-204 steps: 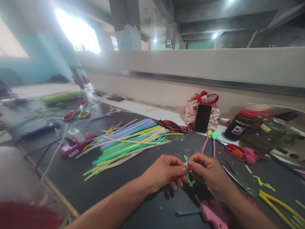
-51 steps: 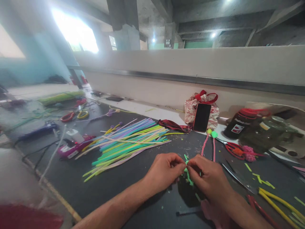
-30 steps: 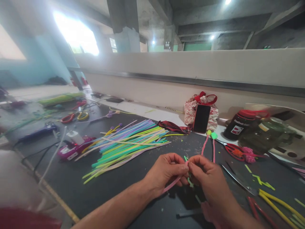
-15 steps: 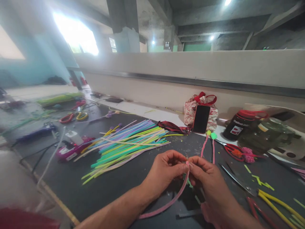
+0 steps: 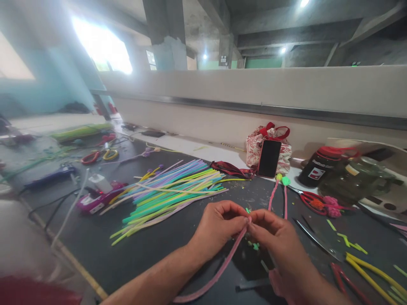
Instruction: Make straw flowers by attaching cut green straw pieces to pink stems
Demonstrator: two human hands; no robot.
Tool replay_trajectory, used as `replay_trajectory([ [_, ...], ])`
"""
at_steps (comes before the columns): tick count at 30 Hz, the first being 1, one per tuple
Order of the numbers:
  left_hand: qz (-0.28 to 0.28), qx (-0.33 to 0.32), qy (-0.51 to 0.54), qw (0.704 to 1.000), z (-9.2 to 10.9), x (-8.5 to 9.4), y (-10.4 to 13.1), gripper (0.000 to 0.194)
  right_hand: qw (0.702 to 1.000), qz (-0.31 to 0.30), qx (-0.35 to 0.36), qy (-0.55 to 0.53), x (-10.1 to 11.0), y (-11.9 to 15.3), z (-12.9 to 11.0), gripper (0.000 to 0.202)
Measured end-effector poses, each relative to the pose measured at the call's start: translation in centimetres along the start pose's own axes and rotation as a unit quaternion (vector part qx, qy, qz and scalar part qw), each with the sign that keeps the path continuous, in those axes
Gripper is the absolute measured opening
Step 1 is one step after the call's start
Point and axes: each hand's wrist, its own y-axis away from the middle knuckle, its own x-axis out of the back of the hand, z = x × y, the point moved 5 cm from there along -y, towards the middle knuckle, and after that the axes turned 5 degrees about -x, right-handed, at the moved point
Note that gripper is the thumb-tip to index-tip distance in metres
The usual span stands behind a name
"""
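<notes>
A pink pipe cleaner (image 5: 219, 273) hangs in a curve from my fingertips down towards the lower edge of the view. My left hand (image 5: 219, 224) pinches its upper end between thumb and forefinger. Meeting it there, my right hand (image 5: 276, 237) is closed on the same end, and the fingertips of both hands nearly touch. What lies between the tips is mostly hidden. Under my right palm shows another fuzzy pink piece (image 5: 276, 283); whether the hand holds it I cannot tell. Small green bits (image 5: 255, 245) lie on the dark table just beneath.
Left of my hands lies a spread of coloured pipe cleaners (image 5: 171, 192), with a magenta glue gun (image 5: 95, 201) beside it. Rightward are yellow-handled scissors (image 5: 365, 271), red-handled scissors (image 5: 310, 202) and green scraps. A phone (image 5: 269, 158), a patterned bag and a black bottle (image 5: 318, 167) stand behind.
The pink pipe cleaner's hanging part has swung left and straightened near the fingertips. More of the green bits now shows below the hands, which have barely moved.
</notes>
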Motion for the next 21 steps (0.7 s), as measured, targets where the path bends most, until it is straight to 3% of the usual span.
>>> replay_trajectory([
  [6,0.006,-0.008,-0.044,0.999,0.0,-0.1,-0.1,0.008,0.999,0.025,-0.023,0.005,0.4,-0.4,0.3,0.016],
  [14,0.051,-0.108,-0.247,0.962,0.6,0.3,0.3,0.011,0.998,-0.002,0.006,0.067,0.9,-0.5,0.3,0.016],
  [21,0.039,-0.127,-0.268,0.954,0.6,0.2,0.6,0.014,0.995,0.002,0.017,0.101,1.3,-0.9,0.7,0.023],
])
